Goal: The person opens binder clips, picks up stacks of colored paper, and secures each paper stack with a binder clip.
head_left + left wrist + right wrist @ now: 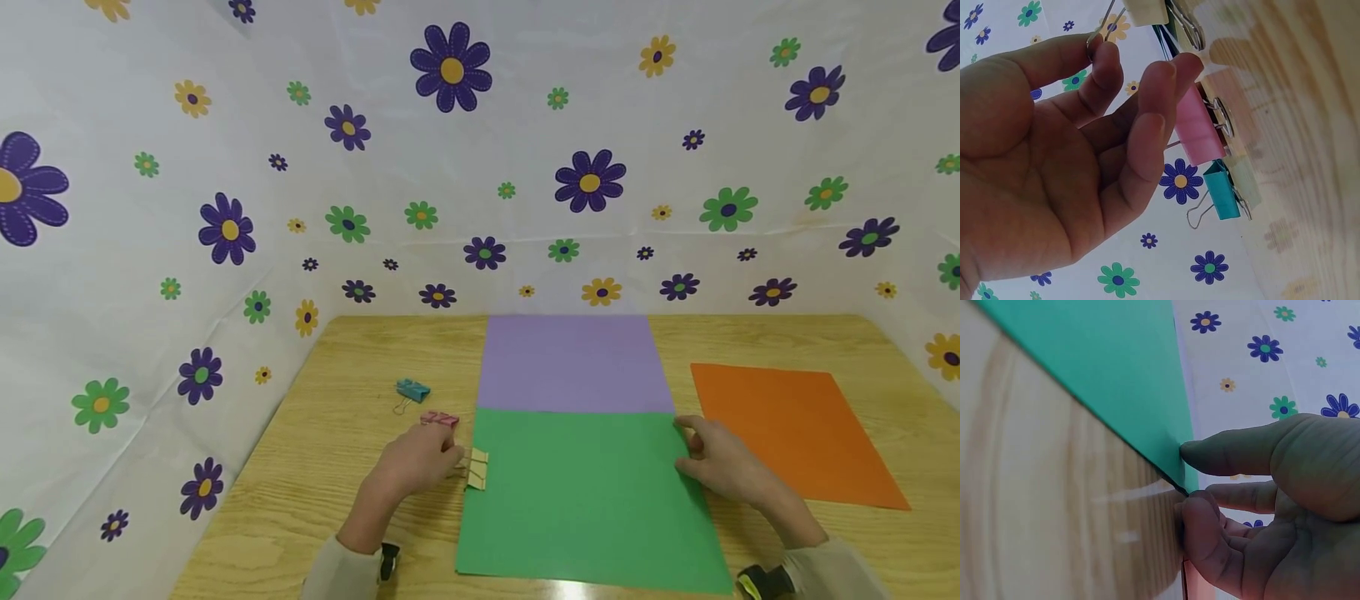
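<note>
left hand (420,461): thumb and forefinger are pinching a wire handle (1090,45) of the yellow clip (477,469), its body sitting just right of the fingertips, over the green paper's (585,500) left edge. beyond the knuckles, a pink clip (440,418) and a teal clip (412,389) are lying. right hand (720,462): thumb and forefinger are standing apart, touching the right edge; orange paper (798,437) is lying to their right.
</note>
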`<state>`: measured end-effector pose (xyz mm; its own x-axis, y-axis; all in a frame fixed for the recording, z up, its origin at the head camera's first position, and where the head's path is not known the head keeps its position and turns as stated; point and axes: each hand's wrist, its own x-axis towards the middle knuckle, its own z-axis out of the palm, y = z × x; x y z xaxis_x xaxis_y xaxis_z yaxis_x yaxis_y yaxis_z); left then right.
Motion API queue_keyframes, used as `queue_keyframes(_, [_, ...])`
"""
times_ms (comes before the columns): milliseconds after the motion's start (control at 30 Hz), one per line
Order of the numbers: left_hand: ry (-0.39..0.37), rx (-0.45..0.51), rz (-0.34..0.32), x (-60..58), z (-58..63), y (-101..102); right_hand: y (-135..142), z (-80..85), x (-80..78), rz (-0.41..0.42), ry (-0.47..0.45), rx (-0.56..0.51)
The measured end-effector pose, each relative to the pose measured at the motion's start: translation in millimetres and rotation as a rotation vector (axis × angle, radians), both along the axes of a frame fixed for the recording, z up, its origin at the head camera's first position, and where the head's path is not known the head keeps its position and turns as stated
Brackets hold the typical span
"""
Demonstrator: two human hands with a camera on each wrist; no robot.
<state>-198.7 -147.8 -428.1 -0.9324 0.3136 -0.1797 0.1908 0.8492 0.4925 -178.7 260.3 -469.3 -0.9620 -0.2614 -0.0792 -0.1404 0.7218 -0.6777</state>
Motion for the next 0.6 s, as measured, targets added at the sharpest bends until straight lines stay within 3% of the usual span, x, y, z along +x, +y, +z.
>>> queue_keyframes(600, [0.017, 0.03, 0.004, -0.6, 2.7, -4.4, 3.0, 0.5, -1.7, 0.004, -0.026, 0.019])
